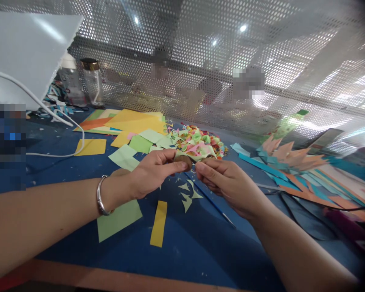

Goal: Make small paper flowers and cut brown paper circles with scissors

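Observation:
My left hand (pixel 153 168) pinches a small round brown disc (pixel 184 161) between thumb and fingers. A strip of pale green paper (pixel 197 155) lies along the disc and stretches towards my right hand (pixel 220 174). The right thumb and forefinger are pressed together at the strip's other end. Below the hands, pale green paper scraps (pixel 187 198) lie on the blue table (pixel 197 251), beside a thin blue stick (pixel 214 204). Nearer to me are a yellow paper strip (pixel 158 224) and a green paper sheet (pixel 120 223), partly under my left wrist.
A heap of small coloured paper pieces (pixel 200 138) sits behind the hands. Yellow sheets (pixel 136 121) are stacked at back left, near two bottles (pixel 91 83) and a white cable (pixel 83 138). Folded orange paper points (pixel 282 150) stand right. A perforated screen (pixel 191 48) closes the back.

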Tool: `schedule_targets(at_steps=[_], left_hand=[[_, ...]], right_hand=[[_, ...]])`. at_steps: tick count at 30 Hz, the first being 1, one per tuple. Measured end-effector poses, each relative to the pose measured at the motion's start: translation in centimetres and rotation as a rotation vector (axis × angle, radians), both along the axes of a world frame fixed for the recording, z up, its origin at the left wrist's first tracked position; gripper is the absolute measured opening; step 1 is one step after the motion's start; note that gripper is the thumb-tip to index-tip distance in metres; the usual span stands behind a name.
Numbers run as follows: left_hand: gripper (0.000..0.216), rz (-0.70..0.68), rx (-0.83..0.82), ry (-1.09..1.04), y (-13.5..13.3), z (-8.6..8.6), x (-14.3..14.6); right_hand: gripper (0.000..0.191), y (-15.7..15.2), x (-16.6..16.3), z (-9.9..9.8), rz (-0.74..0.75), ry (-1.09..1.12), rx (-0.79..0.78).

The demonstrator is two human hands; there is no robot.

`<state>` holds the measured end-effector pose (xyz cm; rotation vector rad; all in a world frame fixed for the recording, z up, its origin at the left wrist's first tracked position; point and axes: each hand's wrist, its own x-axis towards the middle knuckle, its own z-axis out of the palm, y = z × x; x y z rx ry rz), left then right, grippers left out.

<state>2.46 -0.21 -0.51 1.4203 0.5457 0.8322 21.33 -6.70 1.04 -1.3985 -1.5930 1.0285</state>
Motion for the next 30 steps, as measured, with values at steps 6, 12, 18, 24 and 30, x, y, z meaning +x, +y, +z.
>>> schedule_targets(at_steps=[6, 12, 18, 24, 30], left_hand=[[0.018, -0.021, 0.049, 0.013, 0.41, -0.38, -0.04], [0.016, 0.006, 0.015, -0.083, 0.45, -0.33, -0.09], [0.021, -0.003, -0.049, -0.079, 0.39, -0.32, -0.23], [0.017, 0.014, -0.056, -0.087, 0.31, -0.27, -0.18], [0.016, -0.007, -0.055, -0.096, 0.33, -0.23, -0.09]], right_hand=[[0.045, 0.19, 0.23, -0.11, -0.005, -0.063, 0.053], [0.046, 0.41, 0.22, -0.18, -0.032, -0.086, 0.066], [0.045, 0.37, 0.13, -0.08, -0.029, -0.067, 0.054], [0.045, 0.32, 0.09, -0.03, -0.025, -0.061, 0.054], [0.045, 0.36, 0.12, -0.02, -0.031, -0.078, 0.061]])
